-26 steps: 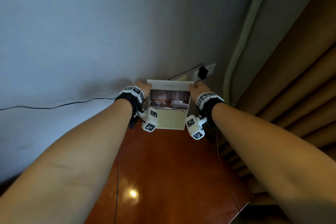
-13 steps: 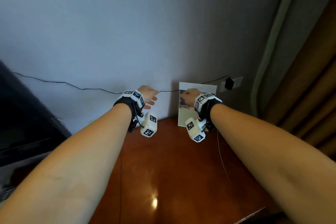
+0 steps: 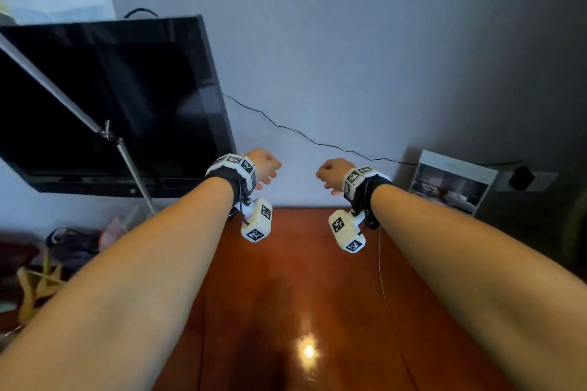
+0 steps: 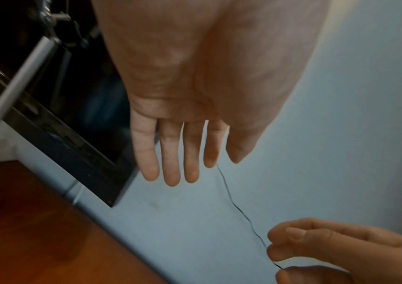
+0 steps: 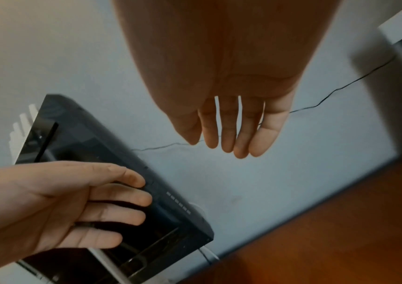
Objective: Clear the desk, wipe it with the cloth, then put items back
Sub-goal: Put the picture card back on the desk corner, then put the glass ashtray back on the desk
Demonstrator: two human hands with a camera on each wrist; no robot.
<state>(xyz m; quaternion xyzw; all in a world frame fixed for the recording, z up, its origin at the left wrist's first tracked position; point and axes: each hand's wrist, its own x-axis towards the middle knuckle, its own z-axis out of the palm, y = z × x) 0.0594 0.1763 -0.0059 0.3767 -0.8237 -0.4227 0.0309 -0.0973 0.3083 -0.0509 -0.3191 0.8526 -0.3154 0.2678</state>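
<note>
The reddish-brown desk (image 3: 301, 279) lies under both of my forearms, its top bare and glossy. A brochure with a room photo (image 3: 449, 182) stands leaning against the wall at the desk's far right corner, apart from both hands. My left hand (image 3: 265, 167) hovers above the desk's far edge; in the left wrist view its fingers (image 4: 170, 153) hang straight and hold nothing. My right hand (image 3: 333, 171) floats beside it, a short gap between them. Its fingers (image 5: 229, 130) hang relaxed and empty. No cloth is in view.
A black TV (image 3: 111, 98) hangs on the wall at the left, with a silver tripod pole (image 3: 73, 108) slanting across it. A thin black cable (image 3: 286, 128) runs along the wall to a plug in a socket (image 3: 521, 178). Bags and clutter (image 3: 63, 247) lie left of the desk.
Both hands held the brochure against the wall; the left let go first, then the right. Both hands have drawn away to the left, and the brochure stays leaning there.
</note>
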